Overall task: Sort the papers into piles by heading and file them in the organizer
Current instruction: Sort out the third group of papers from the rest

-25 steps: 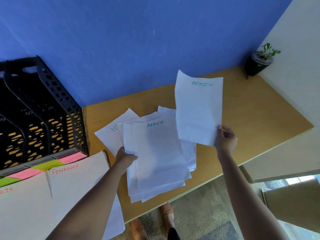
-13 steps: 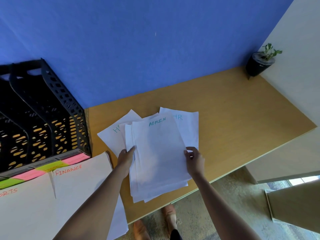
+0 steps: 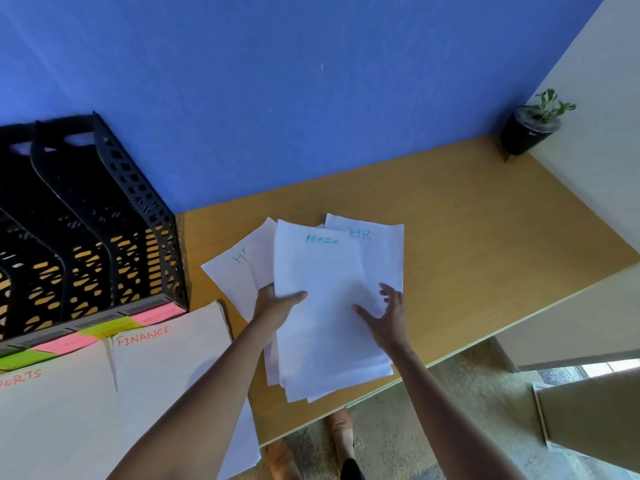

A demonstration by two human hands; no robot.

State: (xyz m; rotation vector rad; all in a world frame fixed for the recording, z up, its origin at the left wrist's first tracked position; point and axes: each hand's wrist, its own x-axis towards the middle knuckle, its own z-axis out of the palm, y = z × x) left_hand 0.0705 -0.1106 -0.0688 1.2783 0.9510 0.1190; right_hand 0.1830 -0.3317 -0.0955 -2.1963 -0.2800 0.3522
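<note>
- A loose stack of white papers (image 3: 322,306) lies on the wooden tabletop (image 3: 485,237), near its front edge, with the lower ends reaching to that edge.
- The top sheet (image 3: 318,271) has the heading "ADMIN" in green letters. Behind it, to the right, a sheet with "HR" (image 3: 377,244) comes out, and to the left another sheet (image 3: 232,271) shows the first letters of "HR".
- The left hand (image 3: 277,306) holds the left edge of the stack: its grip is pinching the papers, the thumb lying on top of the top sheet and the fingers under or behind the edge.
- The right hand (image 3: 384,313) lies on the right part of the stack with the grip spread, fingers apart; the thumb points to the left over the top sheet. Whether the palm presses the paper I cannot tell.
- To the left stands a black organizer (image 3: 104,220) with several upright compartments, against the blue wall (image 3: 277,98). Pink and green sticky labels (image 3: 104,330) are on its front edge.
- In front of the organizer lie two cream folders, one marked "FINANCE" (image 3: 166,375) and one (image 3: 52,427) with a word ending in "ORTS".
- A small plant in a black pot (image 3: 530,133) stands in the far right corner of the tabletop, well apart from the papers.
</note>
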